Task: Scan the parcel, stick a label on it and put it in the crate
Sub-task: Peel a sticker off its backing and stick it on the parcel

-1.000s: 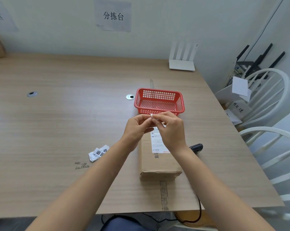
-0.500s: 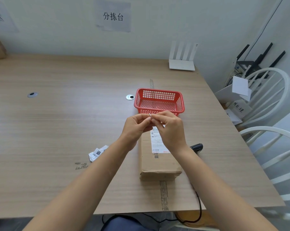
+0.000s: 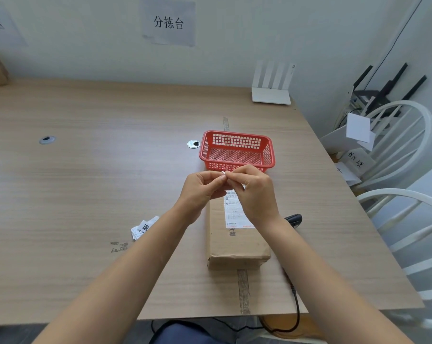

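Note:
A brown cardboard parcel [image 3: 237,244] with a white shipping slip lies on the wooden table, just in front of a red mesh crate [image 3: 236,149], which holds nothing. Above the parcel's far end my left hand [image 3: 202,191] and my right hand [image 3: 253,192] meet fingertip to fingertip. Both pinch a small white label [image 3: 223,172], of which only a sliver shows. A black barcode scanner [image 3: 293,218] rests on the table right of the parcel, half hidden by my right wrist.
A small pile of printed labels [image 3: 143,227] lies left of the parcel. A white router [image 3: 271,91] stands at the back right corner. White chairs [image 3: 403,150] with papers crowd the table's right edge. The scanner cable [image 3: 295,304] hangs over the front edge.
Both hands stay together over the parcel, with only slight finger movement on the label. My left forearm now covers more of the label pile.

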`<state>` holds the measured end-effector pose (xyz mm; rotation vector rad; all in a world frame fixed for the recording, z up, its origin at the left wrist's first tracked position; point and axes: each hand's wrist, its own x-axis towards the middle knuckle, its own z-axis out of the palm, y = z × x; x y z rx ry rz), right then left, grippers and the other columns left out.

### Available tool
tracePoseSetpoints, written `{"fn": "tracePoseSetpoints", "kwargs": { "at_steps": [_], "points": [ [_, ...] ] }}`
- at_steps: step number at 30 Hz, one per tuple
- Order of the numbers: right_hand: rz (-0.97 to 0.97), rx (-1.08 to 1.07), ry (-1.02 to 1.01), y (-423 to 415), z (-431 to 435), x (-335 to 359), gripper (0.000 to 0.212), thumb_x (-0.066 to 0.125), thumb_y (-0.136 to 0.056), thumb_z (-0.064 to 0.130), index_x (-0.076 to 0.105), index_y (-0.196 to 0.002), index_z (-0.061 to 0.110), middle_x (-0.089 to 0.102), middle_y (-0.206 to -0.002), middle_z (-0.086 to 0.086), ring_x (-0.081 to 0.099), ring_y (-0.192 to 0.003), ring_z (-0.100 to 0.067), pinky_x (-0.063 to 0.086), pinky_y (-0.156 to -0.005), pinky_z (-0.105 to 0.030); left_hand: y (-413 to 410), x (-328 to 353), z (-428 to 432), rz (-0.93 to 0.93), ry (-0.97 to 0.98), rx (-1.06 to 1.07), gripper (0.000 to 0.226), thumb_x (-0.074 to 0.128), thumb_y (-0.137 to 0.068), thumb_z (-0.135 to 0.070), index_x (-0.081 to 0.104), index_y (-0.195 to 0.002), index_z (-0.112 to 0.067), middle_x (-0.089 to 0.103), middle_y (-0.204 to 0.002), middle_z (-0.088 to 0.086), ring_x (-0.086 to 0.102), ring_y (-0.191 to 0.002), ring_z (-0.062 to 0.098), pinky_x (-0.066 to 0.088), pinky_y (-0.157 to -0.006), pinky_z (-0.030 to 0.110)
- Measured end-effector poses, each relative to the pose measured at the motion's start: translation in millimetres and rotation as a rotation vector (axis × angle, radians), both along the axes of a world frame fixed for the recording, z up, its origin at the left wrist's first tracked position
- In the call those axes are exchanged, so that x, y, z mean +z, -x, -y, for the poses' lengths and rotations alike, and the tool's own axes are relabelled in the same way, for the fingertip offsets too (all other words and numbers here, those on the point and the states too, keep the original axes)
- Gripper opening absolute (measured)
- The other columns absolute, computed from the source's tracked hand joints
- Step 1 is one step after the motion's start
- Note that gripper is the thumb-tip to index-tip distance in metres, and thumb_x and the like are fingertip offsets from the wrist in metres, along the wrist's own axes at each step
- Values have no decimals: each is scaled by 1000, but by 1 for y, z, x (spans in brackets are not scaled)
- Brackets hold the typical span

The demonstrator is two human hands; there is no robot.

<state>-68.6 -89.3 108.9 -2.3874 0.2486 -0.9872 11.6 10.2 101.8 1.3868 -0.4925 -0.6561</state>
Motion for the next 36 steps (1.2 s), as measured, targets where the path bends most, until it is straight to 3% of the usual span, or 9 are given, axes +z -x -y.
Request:
{"fn": "tracePoseSetpoints", "kwargs": {
  "at_steps": [9, 14, 19, 24, 29, 36],
  "points": [
    [-8, 7, 84, -2, 0, -2, 16, 63, -79, 9, 72, -89, 2, 69, -76, -13, 64, -68, -23, 54, -62, -27, 4, 4, 0, -8, -24, 61, 15, 54, -88, -11, 68, -83, -14, 70, -71, -5, 70, -64, 3, 54, -60, 14],
    [-1, 8, 87, -4, -1, -2, 17, 65, -78, 10, 72, -92, 4, 70, -77, -13, 65, -68, -23, 56, -61, -29, 3, 5, 0, -24, -15, 88, 15, 55, -87, -10, 66, -78, -16, 71, -58, -12, 69, -62, 1, 54, -60, 13],
    [-17, 23, 58, -2, -1, 0, 16, 68, -75, 9, 72, -90, 4, 72, -79, -13, 67, -69, -24, 57, -61, -34, 3, 4, -1, -25, -33, 102, 14, 57, -86, -11, 65, -76, -15, 70, -57, -12, 69, -62, 2, 52, -64, 17],
    [-89, 14, 41, -2, 2, -1, 11, 67, -78, 12, 72, -86, 6, 74, -77, -11, 67, -67, -23, 57, -61, -42, 4, 7, 0, 27, -88, 127, 16, 60, -84, -11, 65, -70, -17, 66, -73, 1, 64, -70, 10, 49, -66, 22],
    [-126, -2, 10, -2, 2, -3, 15, 61, -78, 14, 73, -86, 8, 74, -77, -11, 67, -68, -23, 56, -61, -45, 3, 6, 2, 82, -143, 133, 16, 62, -82, -11, 66, -68, -17, 63, -71, 1, 55, -68, 12, 46, -55, 12],
    [-152, -35, 11, -5, 0, -4, 23, 52, -78, 19, 72, -85, 9, 74, -77, -10, 67, -69, -25, 55, -61, -45, 6, 5, 6, 115, -108, 201, 14, 63, -80, -5, 66, -68, -11, 62, -65, 1, 56, -47, -7, 42, -48, 5]
  ]
}}
